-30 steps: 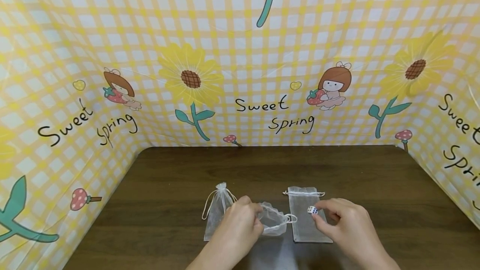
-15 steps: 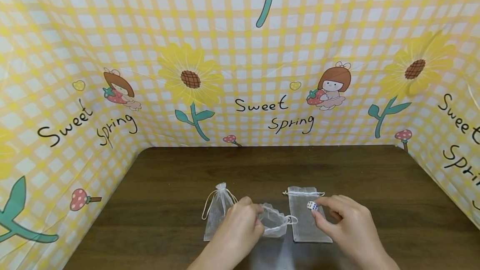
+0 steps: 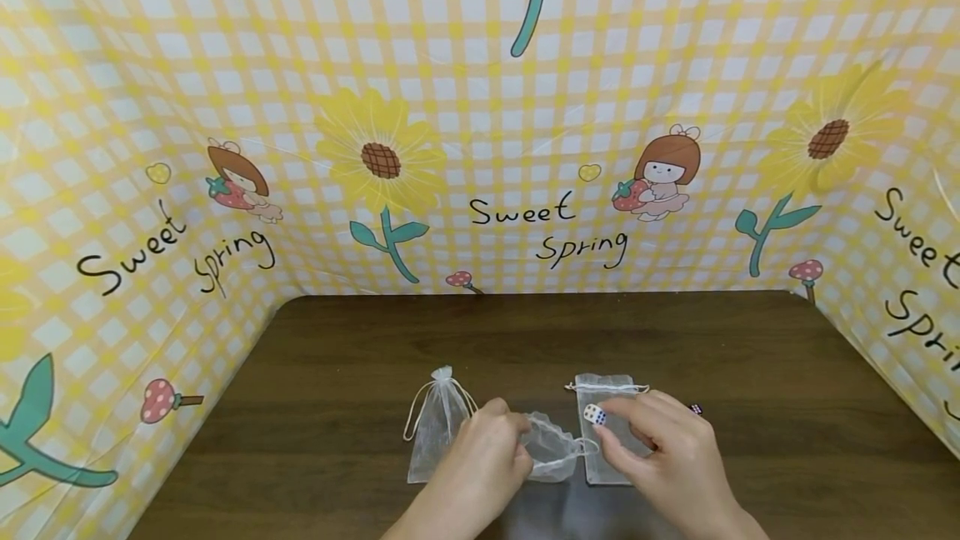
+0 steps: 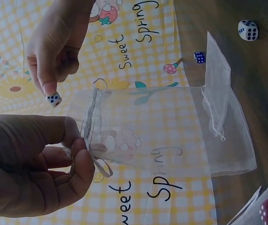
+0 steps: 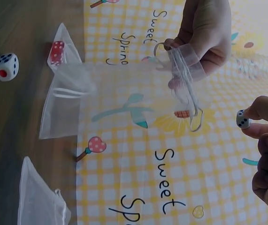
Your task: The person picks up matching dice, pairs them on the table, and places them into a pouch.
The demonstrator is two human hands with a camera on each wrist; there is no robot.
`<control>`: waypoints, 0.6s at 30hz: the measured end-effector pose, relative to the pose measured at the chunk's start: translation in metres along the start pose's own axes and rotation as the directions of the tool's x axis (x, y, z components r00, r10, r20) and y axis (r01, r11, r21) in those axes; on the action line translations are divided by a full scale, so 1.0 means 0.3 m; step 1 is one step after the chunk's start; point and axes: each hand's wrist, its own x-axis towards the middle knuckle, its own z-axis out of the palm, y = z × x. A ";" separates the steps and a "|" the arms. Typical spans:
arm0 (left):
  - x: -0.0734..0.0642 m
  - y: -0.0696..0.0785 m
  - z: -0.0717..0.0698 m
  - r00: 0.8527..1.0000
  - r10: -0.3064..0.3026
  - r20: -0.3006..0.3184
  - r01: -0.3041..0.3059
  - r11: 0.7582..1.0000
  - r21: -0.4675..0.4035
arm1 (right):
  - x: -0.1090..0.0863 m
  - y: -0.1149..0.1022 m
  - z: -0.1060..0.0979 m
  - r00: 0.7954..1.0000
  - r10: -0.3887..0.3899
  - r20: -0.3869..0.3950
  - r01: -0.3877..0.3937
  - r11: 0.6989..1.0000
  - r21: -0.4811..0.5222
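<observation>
My left hand grips the rim of a sheer white drawstring bag, which hangs with its mouth spread at the top. In the left wrist view, thumb and fingers hold the bag beside its gathered drawstring. Between thumb and index finger, my right hand pinches a small white die with coloured dots. This die is to the right of the bag's mouth, apart from it, as the right wrist view also shows the die beyond the drawstring.
On the dark table, a tied sheer bag at left holds a red die. A flat sheer bag lies at right. A dark blue die and a larger-looking white die also lie on the table.
My right hand has moved left with the die, closer to the bag's mouth, uncovering the dark die behind it. The left hand and its bag have shifted slightly right.
</observation>
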 end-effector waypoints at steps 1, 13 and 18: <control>-0.001 -0.001 0.001 1.000 0.001 0.000 -0.001 1.000 0.003 | 0.002 -0.003 0.004 1.000 -0.004 0.003 0.004 1.000 0.006; -0.003 0.000 0.003 1.000 -0.001 0.025 0.001 1.000 0.014 | 0.001 -0.030 0.037 0.994 -0.033 0.105 0.031 0.999 0.025; -0.001 0.002 0.002 0.999 0.007 0.043 -0.007 1.000 0.009 | -0.006 -0.031 0.050 0.987 -0.054 0.150 0.053 0.999 0.008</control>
